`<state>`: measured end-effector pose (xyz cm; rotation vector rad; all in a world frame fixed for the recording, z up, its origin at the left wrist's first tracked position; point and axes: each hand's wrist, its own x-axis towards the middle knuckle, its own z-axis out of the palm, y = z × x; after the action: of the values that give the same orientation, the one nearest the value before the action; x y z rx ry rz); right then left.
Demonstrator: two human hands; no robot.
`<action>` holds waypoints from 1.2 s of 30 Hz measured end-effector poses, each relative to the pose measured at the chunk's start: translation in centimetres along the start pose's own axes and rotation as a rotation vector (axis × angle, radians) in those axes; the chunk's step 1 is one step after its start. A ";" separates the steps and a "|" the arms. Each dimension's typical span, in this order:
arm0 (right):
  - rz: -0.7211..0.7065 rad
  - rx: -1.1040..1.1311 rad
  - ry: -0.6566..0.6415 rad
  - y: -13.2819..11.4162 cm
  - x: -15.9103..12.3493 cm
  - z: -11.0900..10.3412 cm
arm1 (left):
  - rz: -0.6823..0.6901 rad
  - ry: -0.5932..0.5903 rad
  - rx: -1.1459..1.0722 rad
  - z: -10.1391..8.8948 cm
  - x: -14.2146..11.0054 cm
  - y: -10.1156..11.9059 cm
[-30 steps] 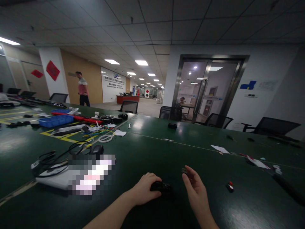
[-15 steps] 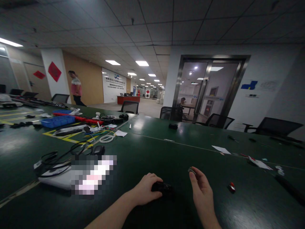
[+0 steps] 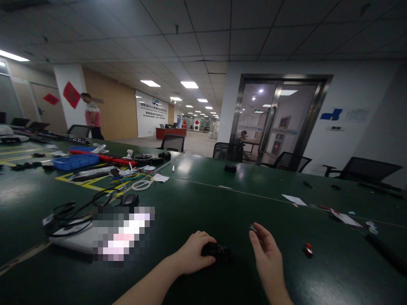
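The left hand [image 3: 195, 252] has its grip wrapped around one end of a black device [image 3: 221, 250] on the green desk [image 3: 190, 207]; the right grip is narrow, the right hand [image 3: 267, 254] pinching a small dark piece [image 3: 253, 228] between thumb and fingers, apart from the device. Good handling here likely means a firm left grip, pressing the device down against skidding, and a light right pinch near the piece's rim, leaving its face visible. The near edge is out of view; the far edge lies well beyond both hands. Rightward room reaches to a small red item [image 3: 308, 250]; leftward, to a white case [image 3: 71, 240]
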<state>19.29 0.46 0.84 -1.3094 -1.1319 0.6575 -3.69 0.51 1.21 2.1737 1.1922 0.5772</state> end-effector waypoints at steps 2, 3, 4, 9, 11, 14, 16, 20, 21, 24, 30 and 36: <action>0.000 -0.025 -0.015 0.3 0.1 0.0 | 0.007 0.004 0.010 0.1 0.1 0.0; -0.004 -0.029 -0.022 0.5 0.1 0.0 | 0.011 0.002 0.015 0.1 0.1 0.1; -0.010 -0.025 -0.031 0.6 0.2 0.1 | 0.013 0.002 0.020 0.2 0.1 0.1; -0.036 -0.046 -0.160 0.4 -0.2 0.5 | 0.001 0.011 0.025 0.4 0.3 0.1; -0.056 -0.104 -0.233 0.0 -0.4 0.6 | 0.013 0.004 0.024 0.5 0.4 0.0; -0.101 -0.153 -0.321 -0.3 -0.8 0.8 | 0.028 0.022 0.007 0.7 0.6 -0.1; -0.122 -0.174 -0.374 -0.3 -0.9 0.9 | 0.030 0.029 0.010 0.8 0.7 -0.1; -0.128 -0.271 -0.513 -0.5 -1.4 0.9 | 0.028 0.027 0.011 1.0 0.9 -0.2; -0.136 -0.303 -0.547 -0.7 -1.5 0.9 | 0.027 0.029 0.011 1.0 0.9 -0.2; -0.164 -0.389 -0.612 -1.1 -1.8 1.0 | 0.033 0.028 0.005 1.0 0.9 -0.2; -0.147 -0.492 -0.682 -1.8 -1.8 1.0 | 0.019 0.016 -0.006 0.7 0.8 0.2; -0.162 -0.565 -0.727 -2.2 -1.7 0.9 | 0.021 0.012 0.005 0.7 0.7 0.3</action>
<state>17.38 -1.09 2.44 -1.4573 -2.1091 0.7454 -2.67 0.80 0.96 2.1921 1.1804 0.5977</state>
